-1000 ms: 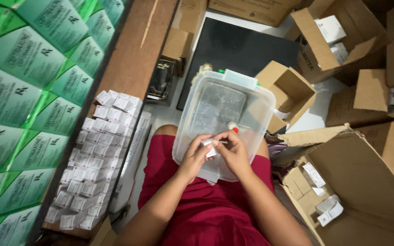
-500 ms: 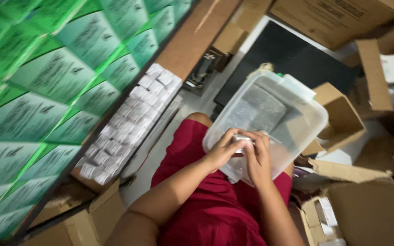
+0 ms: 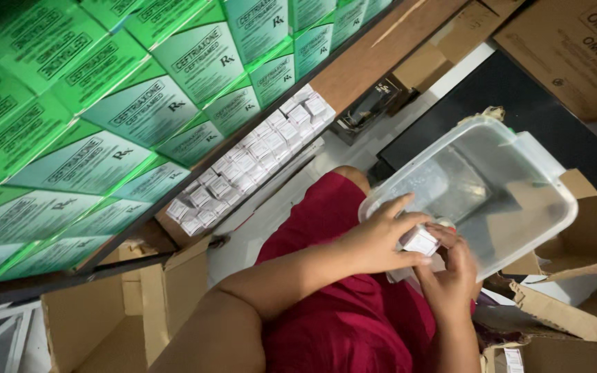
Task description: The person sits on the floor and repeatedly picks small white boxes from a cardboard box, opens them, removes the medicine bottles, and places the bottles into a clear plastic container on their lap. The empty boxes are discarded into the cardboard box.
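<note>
My left hand (image 3: pixel 374 242) and my right hand (image 3: pixel 456 273) meet over my lap, both closed around a small white box (image 3: pixel 421 240) held between the fingers. A clear plastic tub (image 3: pixel 519 186) rests on my red-clad knees just beyond the hands, tilted in the view; its near rim touches my fingers. What lies inside the tub is hard to make out.
Rows of small white boxes (image 3: pixel 243 162) lie on a wooden shelf (image 3: pixel 374 59) at my left. Stacked green cartons (image 3: pixel 91 117) fill the upper left. Open cardboard boxes (image 3: pixel 153 304) stand at lower left, and more cardboard boxes (image 3: pixel 575 235) crowd the right.
The view has swung left and tilted, so the tub and hands now sit at the right. Both hands have stayed together on the small white box.
</note>
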